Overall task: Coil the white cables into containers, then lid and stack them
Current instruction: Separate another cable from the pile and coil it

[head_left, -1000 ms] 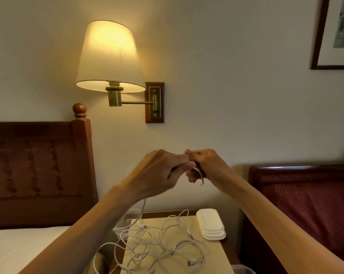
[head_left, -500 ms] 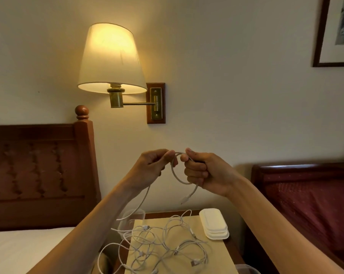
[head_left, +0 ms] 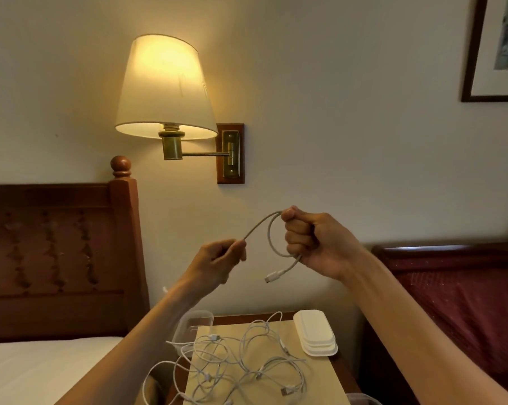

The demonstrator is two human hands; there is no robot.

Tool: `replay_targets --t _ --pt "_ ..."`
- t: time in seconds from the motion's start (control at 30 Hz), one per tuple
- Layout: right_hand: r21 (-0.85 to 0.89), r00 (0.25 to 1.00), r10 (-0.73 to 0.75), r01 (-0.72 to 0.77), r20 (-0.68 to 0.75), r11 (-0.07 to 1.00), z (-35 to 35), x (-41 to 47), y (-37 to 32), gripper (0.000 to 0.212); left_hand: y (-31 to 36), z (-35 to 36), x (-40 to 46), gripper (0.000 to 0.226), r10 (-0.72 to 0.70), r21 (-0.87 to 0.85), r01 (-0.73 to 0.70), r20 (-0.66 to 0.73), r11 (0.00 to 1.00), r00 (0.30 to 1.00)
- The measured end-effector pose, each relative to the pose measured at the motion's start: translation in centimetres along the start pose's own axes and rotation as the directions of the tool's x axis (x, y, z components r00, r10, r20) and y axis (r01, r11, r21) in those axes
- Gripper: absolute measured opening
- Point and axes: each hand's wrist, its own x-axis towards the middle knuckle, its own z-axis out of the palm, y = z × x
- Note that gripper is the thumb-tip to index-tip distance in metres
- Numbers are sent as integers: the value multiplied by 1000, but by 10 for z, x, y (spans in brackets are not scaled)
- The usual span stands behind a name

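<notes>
Raised above the nightstand, my right hand (head_left: 317, 241) grips a small loop of a white cable (head_left: 271, 241), with its plug end hanging below the fist. My left hand (head_left: 217, 260) pinches the same cable lower and to the left, and the strand runs taut between the two hands. A tangle of white cables (head_left: 241, 366) lies on a tan sheet (head_left: 328, 384) on the nightstand. At the sheet's right rear lies a stack of white lids (head_left: 314, 331). A clear container (head_left: 192, 325) stands at the left rear, partly hidden by my left forearm.
A lit wall lamp (head_left: 165, 86) hangs above the hands. A wooden headboard (head_left: 57, 258) and white bed (head_left: 42, 369) lie to the left, a dark red headboard (head_left: 457, 287) to the right. Another clear container rim (head_left: 363, 400) shows at the bottom edge.
The hands have drawn apart. My left hand slid down and left along the cable while my right hand rose slightly, keeping the loop, so the strand between them lengthened.
</notes>
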Motion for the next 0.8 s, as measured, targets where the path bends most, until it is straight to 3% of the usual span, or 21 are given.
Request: replay_targets --t 0.13,0.3,0.37,0.43,0.5,0.6,0.7,0.8 --pt "60 999 -14 16 -29 998 -11 -4 -16 36 -35 -21 -22 28 -7 139 -7 101 990 995" --pt "43 997 -47 49 -54 998 -18 -6 -15 34 -38 -23 -27 27 3 403 -11 21 915 1000" --pt "-79 994 -86 81 -64 994 -15 -4 -7 33 -17 -10 -24 31 -95 565 -2 141 825 985" --pt "-288 982 -172 144 -72 947 -9 -2 4 33 12 5 -22 31 -119 675 -138 319 725 940" --pt "-443 966 -251 198 -64 874 -5 0 14 34 40 14 -21 32 -33 663 -302 443 685 896" --pt "-543 956 -290 223 -39 809 -4 1 23 34 61 17 -15 30 117 616 -464 518 636 847" --pt "-647 959 -282 204 -18 734 -5 -2 27 35 65 18 -12 28 313 611 -582 496 537 810" --pt "-718 965 -260 204 33 666 -7 -4 30 40 61 14 -7 25 522 674 -619 386 403 760"
